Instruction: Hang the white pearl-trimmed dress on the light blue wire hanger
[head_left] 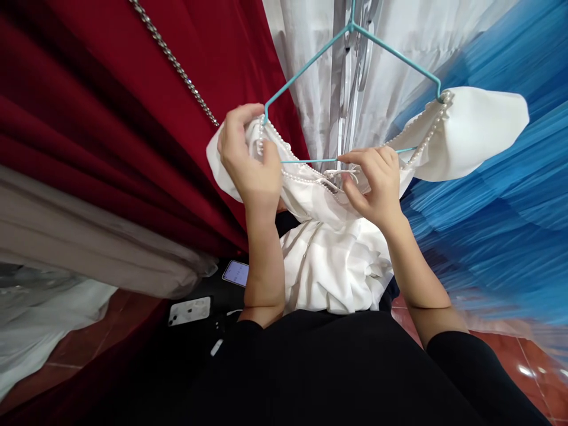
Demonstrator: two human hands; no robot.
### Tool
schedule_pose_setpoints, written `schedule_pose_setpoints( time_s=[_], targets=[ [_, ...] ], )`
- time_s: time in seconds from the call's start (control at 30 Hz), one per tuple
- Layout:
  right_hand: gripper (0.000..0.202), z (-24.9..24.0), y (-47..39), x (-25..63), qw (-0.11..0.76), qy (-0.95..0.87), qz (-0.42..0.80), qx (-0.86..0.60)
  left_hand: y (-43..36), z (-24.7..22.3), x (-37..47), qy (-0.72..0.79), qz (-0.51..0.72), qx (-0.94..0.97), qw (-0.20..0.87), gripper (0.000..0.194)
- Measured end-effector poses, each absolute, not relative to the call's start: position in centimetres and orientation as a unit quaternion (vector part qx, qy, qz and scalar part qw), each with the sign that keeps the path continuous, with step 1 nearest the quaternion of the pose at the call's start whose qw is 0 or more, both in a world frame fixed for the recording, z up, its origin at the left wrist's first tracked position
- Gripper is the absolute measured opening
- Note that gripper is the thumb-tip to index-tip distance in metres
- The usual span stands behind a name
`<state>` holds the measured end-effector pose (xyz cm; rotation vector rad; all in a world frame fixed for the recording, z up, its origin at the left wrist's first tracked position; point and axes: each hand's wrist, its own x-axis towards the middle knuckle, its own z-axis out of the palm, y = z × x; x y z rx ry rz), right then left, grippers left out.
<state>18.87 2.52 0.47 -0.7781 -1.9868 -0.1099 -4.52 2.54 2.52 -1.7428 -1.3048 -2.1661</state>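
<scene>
A white dress (337, 254) with pearl-beaded edges hangs by its straps from a light blue wire hanger (390, 50). Its body gathers in folds over my lap. My left hand (251, 157) is closed around the beaded left strap, right by the hanger's left corner. My right hand (375, 183) has its fingers curled over the hanger's lower bar, with the thumb below it beside thin white lacing at the neckline. At the hanger's right corner the other beaded strap is hooked, and a white sleeve (488, 133) spreads outward from it.
Red fabric (199, 59) with a beaded chain (173, 56) hangs at left, blue tulle (497, 201) at right. White garments (306, 65) hang behind. A white phone (190, 310) and a lit phone (236, 273) lie on a black surface at lower left.
</scene>
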Motion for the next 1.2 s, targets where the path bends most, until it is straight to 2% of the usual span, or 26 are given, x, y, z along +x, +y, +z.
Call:
schedule_pose_setpoints(
  time_s=[0.1, 0.23, 0.33, 0.43, 0.53, 0.67, 0.87, 1.07, 1.2],
  targets=[
    [0.020, 0.5, 2.7, 18.8, 0.479, -0.816, -0.045, -0.320, 3.8, 3.1, -6.0, -0.420, -0.722, -0.549, 0.020, 0.016],
    [0.023, 0.9, 2.7, 19.1, 0.464, -0.828, -0.030, -0.314, 4.4, 3.5, -9.0, -0.412, -0.756, -0.500, 0.095, 0.019],
    [0.025, 1.3, 2.4, 19.4, 0.457, -0.836, -0.012, -0.304, 4.5, 1.8, -11.1, -0.396, -0.796, -0.441, 0.123, 0.016],
    [0.026, 1.4, 2.2, 19.4, 0.465, -0.836, 0.014, -0.292, 3.9, -1.2, -11.9, -0.406, -0.804, -0.429, 0.071, 0.015],
    [0.026, 1.2, 2.3, 19.1, 0.472, -0.830, 0.017, -0.297, 2.7, -3.6, -10.5, -0.424, -0.778, -0.463, -0.040, 0.014],
    [0.028, 0.9, 2.4, 18.7, 0.477, -0.828, 0.014, -0.296, 1.7, -3.9, -6.4, -0.424, -0.683, -0.566, -0.185, 0.017],
    [0.026, 1.2, 2.0, 18.7, 0.490, -0.823, 0.008, -0.286, 1.8, -2.3, -1.2, -0.285, -0.703, -0.611, -0.224, 0.031],
    [0.031, 2.0, 1.9, 19.4, 0.472, -0.838, 0.033, -0.270, 2.1, -2.7, 0.9, -0.211, -0.773, -0.555, -0.222, 0.016],
    [0.034, 3.1, 3.8, 22.1, 0.558, -0.757, -0.035, -0.339, 2.3, -2.7, 0.9, -0.219, -0.792, -0.530, -0.209, 0.018]
  ],
)
